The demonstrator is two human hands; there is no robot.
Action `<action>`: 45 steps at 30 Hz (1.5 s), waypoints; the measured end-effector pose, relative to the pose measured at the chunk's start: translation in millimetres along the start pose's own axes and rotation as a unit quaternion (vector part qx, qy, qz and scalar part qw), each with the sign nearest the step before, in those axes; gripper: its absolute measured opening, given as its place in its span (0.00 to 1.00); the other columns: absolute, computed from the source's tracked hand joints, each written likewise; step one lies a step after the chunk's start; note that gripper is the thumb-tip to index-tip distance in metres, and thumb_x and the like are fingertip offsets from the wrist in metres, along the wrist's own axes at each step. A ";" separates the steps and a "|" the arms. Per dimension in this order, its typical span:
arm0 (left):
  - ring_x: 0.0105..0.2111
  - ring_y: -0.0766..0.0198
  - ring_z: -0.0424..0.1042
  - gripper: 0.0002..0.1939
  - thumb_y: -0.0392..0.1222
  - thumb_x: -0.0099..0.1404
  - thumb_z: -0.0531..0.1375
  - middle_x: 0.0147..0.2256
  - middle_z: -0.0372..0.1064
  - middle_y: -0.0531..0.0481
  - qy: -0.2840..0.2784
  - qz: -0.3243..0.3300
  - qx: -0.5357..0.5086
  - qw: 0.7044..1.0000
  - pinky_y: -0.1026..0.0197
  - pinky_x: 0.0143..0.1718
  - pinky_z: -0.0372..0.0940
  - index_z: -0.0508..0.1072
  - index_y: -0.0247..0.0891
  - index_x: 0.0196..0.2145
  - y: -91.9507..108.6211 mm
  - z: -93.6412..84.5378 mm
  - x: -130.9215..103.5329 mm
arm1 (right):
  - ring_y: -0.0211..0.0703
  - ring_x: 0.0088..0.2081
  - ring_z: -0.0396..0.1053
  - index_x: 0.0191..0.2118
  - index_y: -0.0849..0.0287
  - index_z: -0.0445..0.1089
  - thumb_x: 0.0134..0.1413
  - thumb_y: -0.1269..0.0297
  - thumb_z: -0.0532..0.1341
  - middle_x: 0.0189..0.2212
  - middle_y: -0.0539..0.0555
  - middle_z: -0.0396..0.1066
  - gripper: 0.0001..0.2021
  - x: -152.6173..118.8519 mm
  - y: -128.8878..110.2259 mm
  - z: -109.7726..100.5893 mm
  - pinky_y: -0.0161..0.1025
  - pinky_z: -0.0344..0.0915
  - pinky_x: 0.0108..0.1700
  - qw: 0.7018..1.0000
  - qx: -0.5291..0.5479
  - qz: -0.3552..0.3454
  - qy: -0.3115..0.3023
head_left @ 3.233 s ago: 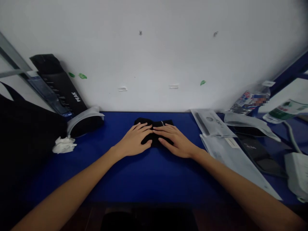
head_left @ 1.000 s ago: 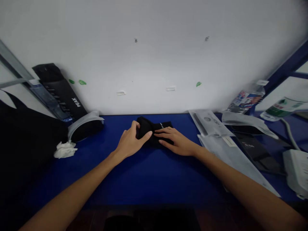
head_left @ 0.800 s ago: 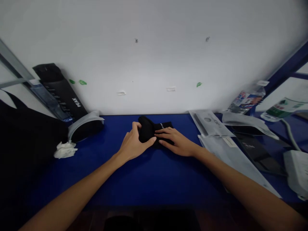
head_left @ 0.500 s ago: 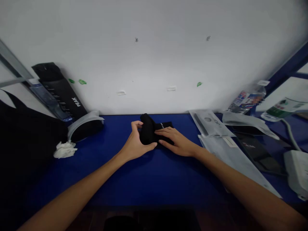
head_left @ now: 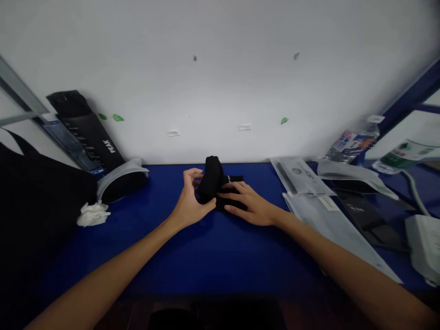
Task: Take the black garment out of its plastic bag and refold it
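Note:
A thick roll of black cloth (head_left: 211,178) stands near the back middle of the blue table. From its right side a flat black strip (head_left: 237,178) runs out, its white lettering partly covered. My left hand (head_left: 192,199) grips the roll's left side, thumb at the near end and fingers curled around the far side. Fingers stretched and slightly spread, my right hand (head_left: 249,201) lies over the flat part to the right of the roll. What kind of cloth article this is, I cannot tell.
A black PEAK bottle (head_left: 91,133), a crumpled tissue (head_left: 93,214) and a black bag (head_left: 41,201) are at the left. Clear plastic pouches (head_left: 302,176), a dark phone-like slab (head_left: 371,220), a white power adapter (head_left: 424,247) and a water bottle (head_left: 355,142) are at the right. A white wall (head_left: 220,91) rises behind.
The roll has turned slightly under my left hand, its far end shifting right and its near end left. The strip's end has drawn a little left, and less lettering shows. My right fingers have spread slightly.

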State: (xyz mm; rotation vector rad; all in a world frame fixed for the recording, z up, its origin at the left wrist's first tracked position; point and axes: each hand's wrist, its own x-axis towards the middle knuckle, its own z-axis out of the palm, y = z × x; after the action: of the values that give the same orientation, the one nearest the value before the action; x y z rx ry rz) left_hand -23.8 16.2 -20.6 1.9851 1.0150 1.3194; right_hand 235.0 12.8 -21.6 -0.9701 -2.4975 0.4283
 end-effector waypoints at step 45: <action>0.64 0.50 0.71 0.38 0.29 0.63 0.65 0.63 0.67 0.45 -0.126 0.074 0.054 0.988 0.40 0.63 0.73 0.62 0.51 0.67 8.4 0.0 -4.5 | 0.54 0.62 0.73 0.68 0.47 0.50 0.75 0.38 0.48 0.61 0.61 0.73 0.27 4.0 4.8 6.4 0.55 0.72 0.63 0.928 0.268 0.182 0.183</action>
State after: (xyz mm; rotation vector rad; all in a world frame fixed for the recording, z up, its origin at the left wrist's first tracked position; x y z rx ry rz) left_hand -22.5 7.7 -16.4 2.2794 0.8478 1.0691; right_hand 231.8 18.2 -28.1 -1.1459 -1.7264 0.8969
